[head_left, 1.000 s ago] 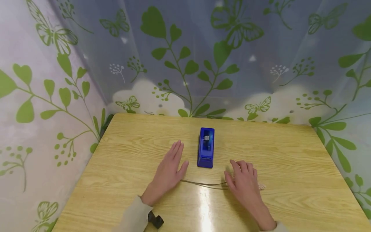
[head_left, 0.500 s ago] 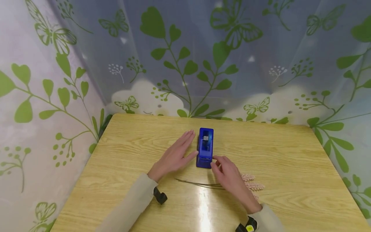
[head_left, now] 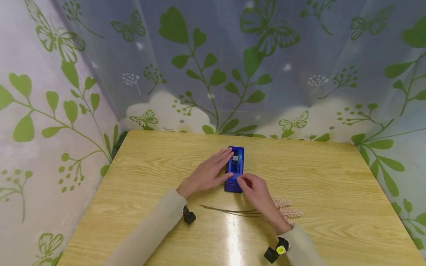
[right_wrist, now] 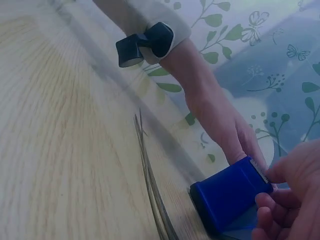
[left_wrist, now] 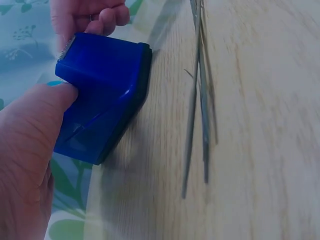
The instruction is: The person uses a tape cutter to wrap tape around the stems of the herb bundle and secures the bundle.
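A blue tape dispenser (head_left: 234, 186) stands near the middle of the wooden table, its serrated cutter (right_wrist: 259, 171) facing the person. My left hand (head_left: 206, 174) lies against its left side with long, straight fingers over the upper edge. In the left wrist view the left thumb (left_wrist: 62, 96) touches the blue body just below the cutter. From the right, my right hand (head_left: 256, 190) brings curled fingers and thumb up to the cutter end. I cannot tell whether they pinch any tape there.
A bunch of thin dark stems (head_left: 229, 211) with pink, beaded flower heads (head_left: 291, 213) lies in front of the dispenser, partly under the right forearm. Behind the table (head_left: 149, 155) hangs a leaf-patterned curtain (head_left: 199, 74). Each wrist carries a black camera mount (head_left: 189, 215).
Both hands have moved inward to the tape dispenser: the left from beside it onto its left side, the right from over the flowers up to the cutter. The dispenser and stems stay put.
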Demonstrator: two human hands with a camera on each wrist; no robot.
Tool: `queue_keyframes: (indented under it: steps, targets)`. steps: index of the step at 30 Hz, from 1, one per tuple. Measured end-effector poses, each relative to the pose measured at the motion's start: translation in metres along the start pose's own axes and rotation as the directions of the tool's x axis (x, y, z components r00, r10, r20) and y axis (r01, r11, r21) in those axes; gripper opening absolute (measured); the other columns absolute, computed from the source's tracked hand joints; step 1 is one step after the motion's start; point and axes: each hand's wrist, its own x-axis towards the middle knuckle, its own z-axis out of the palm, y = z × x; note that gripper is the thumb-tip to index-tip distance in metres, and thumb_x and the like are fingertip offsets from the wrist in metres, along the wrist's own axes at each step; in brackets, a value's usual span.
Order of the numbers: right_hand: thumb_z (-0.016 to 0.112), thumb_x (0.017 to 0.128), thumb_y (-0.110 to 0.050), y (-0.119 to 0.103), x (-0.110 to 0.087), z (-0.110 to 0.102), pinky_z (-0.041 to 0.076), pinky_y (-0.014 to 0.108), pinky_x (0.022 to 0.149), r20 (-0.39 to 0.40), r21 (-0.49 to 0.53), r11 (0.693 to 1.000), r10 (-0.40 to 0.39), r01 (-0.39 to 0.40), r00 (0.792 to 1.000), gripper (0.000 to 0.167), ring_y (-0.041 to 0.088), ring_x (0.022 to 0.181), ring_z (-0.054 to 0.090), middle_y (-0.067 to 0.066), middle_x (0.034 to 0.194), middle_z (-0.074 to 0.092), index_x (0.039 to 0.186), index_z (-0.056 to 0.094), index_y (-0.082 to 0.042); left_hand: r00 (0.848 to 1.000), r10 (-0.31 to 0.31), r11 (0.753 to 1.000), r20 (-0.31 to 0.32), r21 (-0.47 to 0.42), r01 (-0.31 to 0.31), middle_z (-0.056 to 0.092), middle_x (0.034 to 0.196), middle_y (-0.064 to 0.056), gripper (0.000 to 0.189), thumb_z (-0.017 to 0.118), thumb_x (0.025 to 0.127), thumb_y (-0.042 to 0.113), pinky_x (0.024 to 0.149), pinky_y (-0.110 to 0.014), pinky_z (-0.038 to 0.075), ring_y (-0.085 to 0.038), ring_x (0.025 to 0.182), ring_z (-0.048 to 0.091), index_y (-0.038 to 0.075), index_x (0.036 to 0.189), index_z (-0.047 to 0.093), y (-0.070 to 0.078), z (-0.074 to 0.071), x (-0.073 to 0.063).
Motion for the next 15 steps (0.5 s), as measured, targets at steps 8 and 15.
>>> queue_keyframes:
  steps: [8,15]
  targets:
    - [0.067,0.104,-0.024,0.0025,0.0039,-0.0007,0.05,0.025,0.065,0.022,-0.008,1.0,0.017,-0.017,1.0,0.025,0.012,0.073,0.059,0.01,0.087,0.072,0.11,0.076,-0.001,1.0,-0.009,0.999,0.005,0.047,0.009,0.014,0.174,-0.007,0.075,0.048,0.109,0.048,0.128,-0.044,0.021,-0.024,0.16,0.013,0.009,0.166,0.02,-0.0013,0.0029,-0.001]
    - [0.066,0.104,-0.016,0.0022,0.0063,-0.0031,0.048,0.025,0.063,0.031,-0.045,0.998,-0.036,0.038,0.999,0.021,0.013,0.071,0.057,0.013,0.087,0.072,0.106,0.075,0.002,1.0,-0.015,0.994,-0.005,0.106,0.015,0.016,0.174,-0.009,0.073,0.048,0.11,0.046,0.128,-0.039,0.019,-0.024,0.16,0.014,0.006,0.165,0.022,0.0027,0.0054,0.0]
